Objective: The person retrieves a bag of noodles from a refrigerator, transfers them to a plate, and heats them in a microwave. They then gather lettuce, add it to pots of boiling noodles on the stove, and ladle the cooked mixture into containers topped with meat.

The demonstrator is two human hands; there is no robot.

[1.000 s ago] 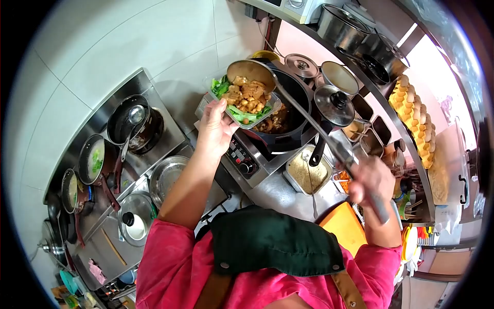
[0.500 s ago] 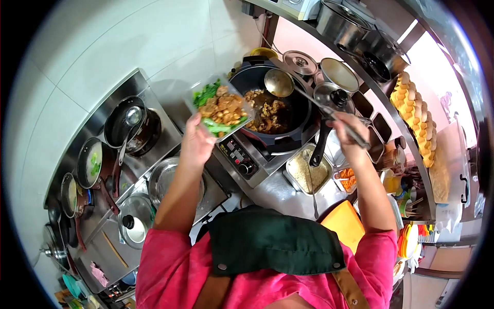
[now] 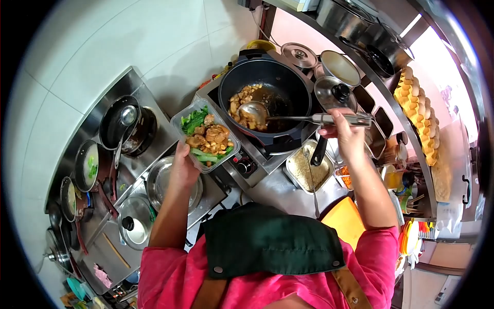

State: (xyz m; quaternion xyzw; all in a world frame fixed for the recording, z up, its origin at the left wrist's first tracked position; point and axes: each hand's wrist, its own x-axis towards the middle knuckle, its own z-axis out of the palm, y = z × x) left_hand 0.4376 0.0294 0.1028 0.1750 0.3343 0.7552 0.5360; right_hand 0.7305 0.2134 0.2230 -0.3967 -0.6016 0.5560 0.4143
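My left hand [image 3: 183, 166] holds a clear plastic food container [image 3: 204, 135] from below; it is filled with green vegetables and brown meat pieces. My right hand [image 3: 346, 135] grips the long handle of a metal ladle [image 3: 253, 111], whose bowl rests inside the black wok [image 3: 265, 98] among meat pieces in brown sauce. The container sits left of the wok, above the induction cooker's control panel [image 3: 242, 165].
Left of me a steel counter holds a black pot [image 3: 123, 123], small pans [image 3: 87, 165], a steel bowl [image 3: 162, 180] and a lidded pot [image 3: 135, 222]. Lidded pots [image 3: 334, 92], seasoning trays [image 3: 307, 172] and an orange board [image 3: 345, 221] stand at right. Stacked egg cartons [image 3: 419, 116] sit on the shelf.
The container has come down and left, away from above the wok. The ladle, first raised over the container, has dropped into the wok, and my right hand moved up toward the wok.
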